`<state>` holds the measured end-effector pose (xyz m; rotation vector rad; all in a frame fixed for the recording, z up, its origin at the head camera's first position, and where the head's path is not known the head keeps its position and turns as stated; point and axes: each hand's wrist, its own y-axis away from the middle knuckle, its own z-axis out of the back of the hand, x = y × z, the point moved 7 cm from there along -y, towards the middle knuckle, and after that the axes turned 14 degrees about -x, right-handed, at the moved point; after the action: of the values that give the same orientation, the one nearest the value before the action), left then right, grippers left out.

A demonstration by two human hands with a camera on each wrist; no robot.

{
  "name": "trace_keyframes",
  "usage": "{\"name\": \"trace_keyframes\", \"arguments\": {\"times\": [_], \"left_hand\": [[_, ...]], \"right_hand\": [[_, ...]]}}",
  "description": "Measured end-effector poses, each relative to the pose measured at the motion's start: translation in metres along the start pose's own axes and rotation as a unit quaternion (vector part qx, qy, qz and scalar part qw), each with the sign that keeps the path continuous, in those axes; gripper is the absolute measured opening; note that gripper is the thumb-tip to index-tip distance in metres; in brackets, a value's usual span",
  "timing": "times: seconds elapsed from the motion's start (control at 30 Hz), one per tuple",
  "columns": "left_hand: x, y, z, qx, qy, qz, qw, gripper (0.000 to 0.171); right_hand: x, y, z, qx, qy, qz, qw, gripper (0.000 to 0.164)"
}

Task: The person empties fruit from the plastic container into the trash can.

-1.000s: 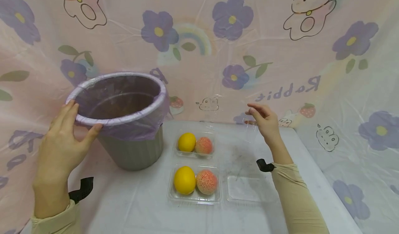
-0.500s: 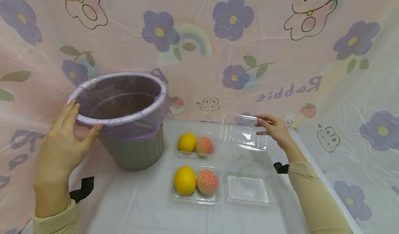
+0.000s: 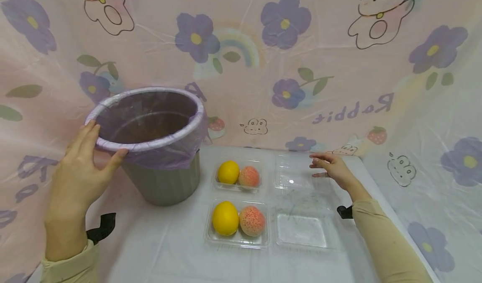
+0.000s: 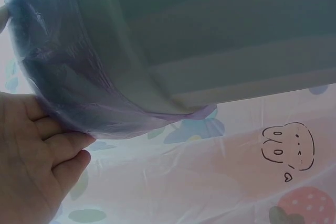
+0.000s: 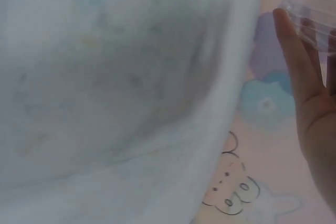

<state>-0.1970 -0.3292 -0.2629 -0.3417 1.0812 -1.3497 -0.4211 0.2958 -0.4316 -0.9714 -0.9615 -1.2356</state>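
Note:
On the left stands a grey trash bin [image 3: 167,184], lined with a purple bag [image 3: 171,151] folded over its rim. My left hand [image 3: 77,186] rests against the outside of that rim, thumb spread from the fingers; the left wrist view shows fingertips [image 4: 86,140] touching the bag. At the back right, my right hand [image 3: 337,172] pinches the right edge of a clear plastic container [image 3: 290,172], low over the table. In the right wrist view the thumb [image 5: 286,27] lies on its edge; the hand partly hides this side.
Two clear containers each hold a yellow fruit and a peach: the back one [image 3: 238,187] and the front one [image 3: 241,242]. Another clear container [image 3: 301,230] lies at front right. A patterned curtain [image 3: 233,78] hangs behind the white table [image 3: 177,253].
My right hand has brought the clear container down from in front of the curtain to the back right of the table. The left hand stays at the bin's rim.

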Motion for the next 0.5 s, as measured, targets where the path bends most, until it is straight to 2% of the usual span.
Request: {"name": "trace_keyframes", "arguments": {"times": [0.23, 0.5], "left_hand": [[0.0, 0.001, -0.001, -0.003, 0.001, 0.001, 1.0, 0.082], [-0.001, 0.001, 0.0, -0.004, 0.004, 0.0, 1.0, 0.082]], "right_hand": [[-0.023, 0.004, -0.002, 0.016, 0.026, -0.021, 0.999, 0.053], [-0.034, 0.003, -0.001, 0.017, 0.052, -0.009, 0.998, 0.05]]}}
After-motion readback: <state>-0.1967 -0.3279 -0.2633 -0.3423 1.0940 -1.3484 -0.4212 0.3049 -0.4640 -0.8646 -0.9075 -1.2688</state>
